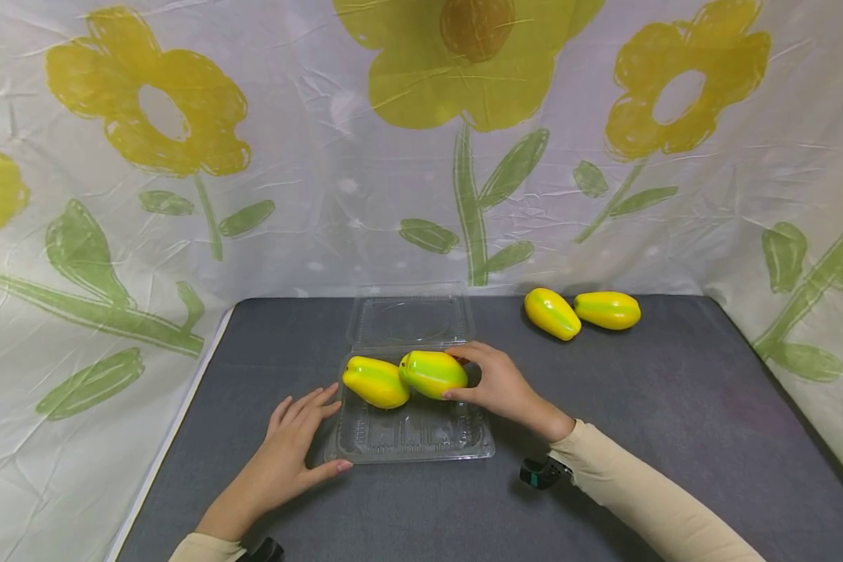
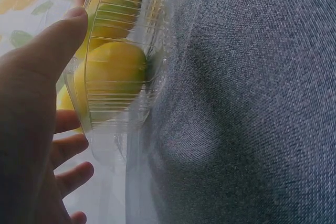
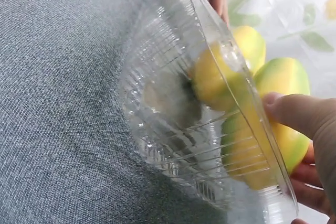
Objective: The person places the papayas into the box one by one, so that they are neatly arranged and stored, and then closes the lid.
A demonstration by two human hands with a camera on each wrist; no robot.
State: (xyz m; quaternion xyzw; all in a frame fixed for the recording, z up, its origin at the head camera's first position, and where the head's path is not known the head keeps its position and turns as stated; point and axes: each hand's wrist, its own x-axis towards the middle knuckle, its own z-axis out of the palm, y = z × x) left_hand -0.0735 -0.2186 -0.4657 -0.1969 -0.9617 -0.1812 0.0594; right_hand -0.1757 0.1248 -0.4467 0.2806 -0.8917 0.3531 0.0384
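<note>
A clear plastic clamshell box lies on the dark table with its lid folded back. Two yellow-green papayas, a left papaya and a right papaya, sit side by side in its back half. My right hand grips the right papaya by its right end, the thumb on its near side and the fingers behind. My left hand is spread at the box's left rim, fingers straight and thumb at the front corner; it holds nothing.
Two more papayas lie at the back right of the table, a tilted papaya and a sideways papaya. A flower-printed cloth hangs along the table's back edge and both sides. Dark bands sit on both wrists.
</note>
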